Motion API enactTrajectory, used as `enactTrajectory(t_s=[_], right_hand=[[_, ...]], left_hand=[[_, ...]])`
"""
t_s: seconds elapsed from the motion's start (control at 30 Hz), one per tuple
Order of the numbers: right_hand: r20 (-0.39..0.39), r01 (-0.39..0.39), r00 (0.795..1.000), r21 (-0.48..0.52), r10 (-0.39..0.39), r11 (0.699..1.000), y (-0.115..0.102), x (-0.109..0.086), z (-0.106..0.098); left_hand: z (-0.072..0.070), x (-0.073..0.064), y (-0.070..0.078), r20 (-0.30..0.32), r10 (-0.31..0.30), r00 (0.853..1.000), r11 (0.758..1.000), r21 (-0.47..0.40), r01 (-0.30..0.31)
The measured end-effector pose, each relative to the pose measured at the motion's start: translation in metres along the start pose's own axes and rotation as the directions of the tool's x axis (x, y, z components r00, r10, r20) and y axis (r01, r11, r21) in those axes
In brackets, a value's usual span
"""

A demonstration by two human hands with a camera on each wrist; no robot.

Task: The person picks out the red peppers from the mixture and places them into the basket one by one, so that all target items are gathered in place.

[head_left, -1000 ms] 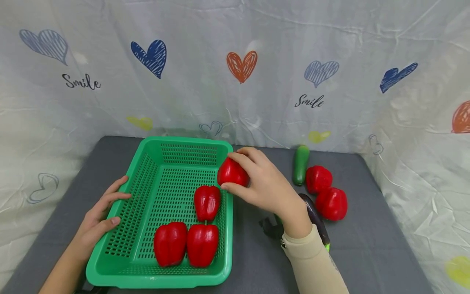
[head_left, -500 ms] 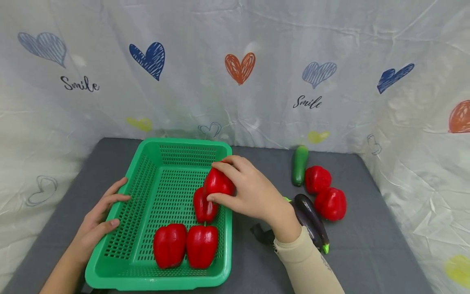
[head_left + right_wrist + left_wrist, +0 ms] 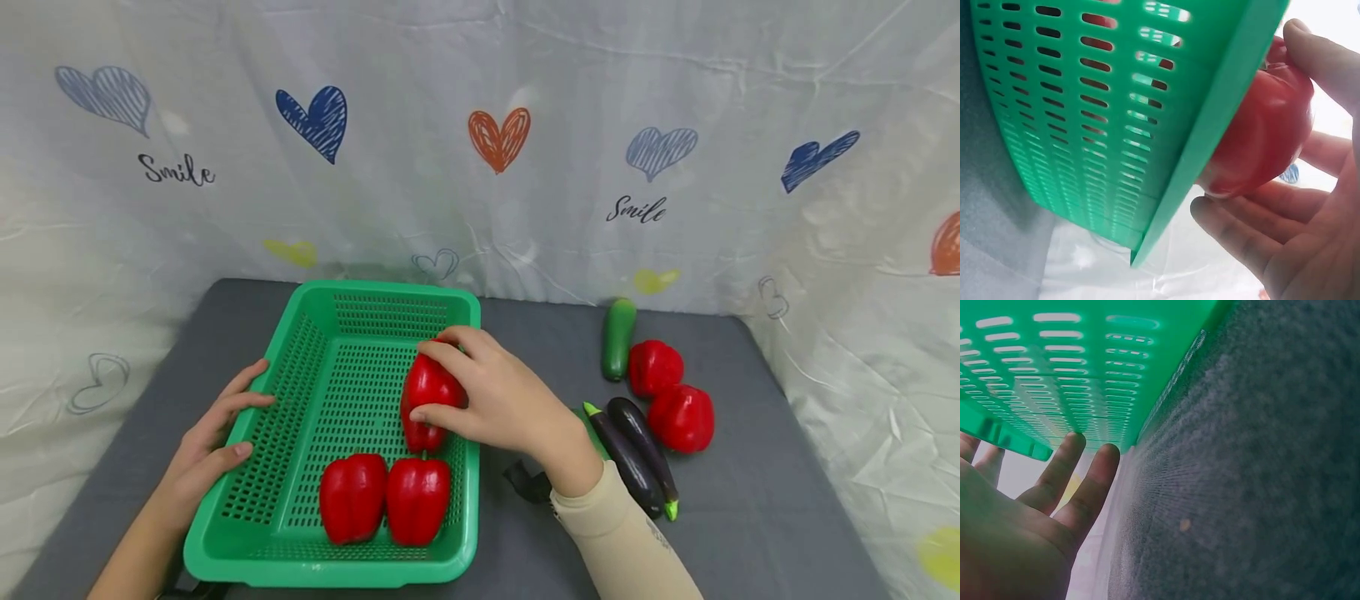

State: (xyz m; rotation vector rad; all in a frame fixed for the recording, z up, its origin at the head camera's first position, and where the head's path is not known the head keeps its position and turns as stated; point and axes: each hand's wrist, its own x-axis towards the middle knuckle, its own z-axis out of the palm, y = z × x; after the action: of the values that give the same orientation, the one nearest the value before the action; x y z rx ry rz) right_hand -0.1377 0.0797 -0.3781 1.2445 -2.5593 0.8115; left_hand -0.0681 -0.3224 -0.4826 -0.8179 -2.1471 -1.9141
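Note:
My right hand grips a red bell pepper inside the right wall of a green perforated basket. In the right wrist view, this bell pepper shows just past the basket rim, with fingers and thumb around it. Part of another bell pepper shows below it, mostly hidden. Two more, a left bell pepper and a right bell pepper, lie side by side at the near end. My left hand rests on the left rim; two straight fingers lie along the outer wall.
Right of the basket, two dark eggplants lie together on the grey cloth. Beyond them are two red bell peppers and a green zucchini. Part of a green vegetable shows behind the right wrist. A printed curtain hangs behind.
My right hand has carried the bell pepper leftward over the right rim and down into the basket, onto the spot of the upper bell pepper. The left hand stays at the rim.

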Motion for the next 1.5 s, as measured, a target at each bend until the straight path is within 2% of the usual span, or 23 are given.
enactTrajectory(t_s=[0.4,0.63,0.9,1.13,1.5], right_hand=[[0.025,0.064,0.998,0.0,-0.064,0.998,-0.005,0.01,0.006],[0.05,0.06,0.997,-0.018,-0.059,0.998,-0.01,0.016,0.006],[0.117,0.062,0.991,-0.028,-0.059,0.998,-0.015,0.03,0.008],[0.161,0.065,0.985,-0.024,-0.06,0.998,-0.015,0.037,0.014],[0.176,0.101,0.979,-0.006,-0.098,0.995,-0.016,0.045,0.026]], left_hand=[[0.0,-0.001,0.001,-0.009,-0.015,1.0,1.0,0.008,0.015],[0.0,-0.001,0.004,-0.007,-0.029,1.0,0.999,0.013,0.029],[0.0,0.0,0.006,-0.011,-0.039,0.999,0.999,0.018,0.039],[0.0,0.0,0.0,-0.004,-0.008,1.0,1.0,0.005,0.008],[0.002,0.001,0.004,-0.007,-0.033,0.999,0.999,0.005,0.033]])
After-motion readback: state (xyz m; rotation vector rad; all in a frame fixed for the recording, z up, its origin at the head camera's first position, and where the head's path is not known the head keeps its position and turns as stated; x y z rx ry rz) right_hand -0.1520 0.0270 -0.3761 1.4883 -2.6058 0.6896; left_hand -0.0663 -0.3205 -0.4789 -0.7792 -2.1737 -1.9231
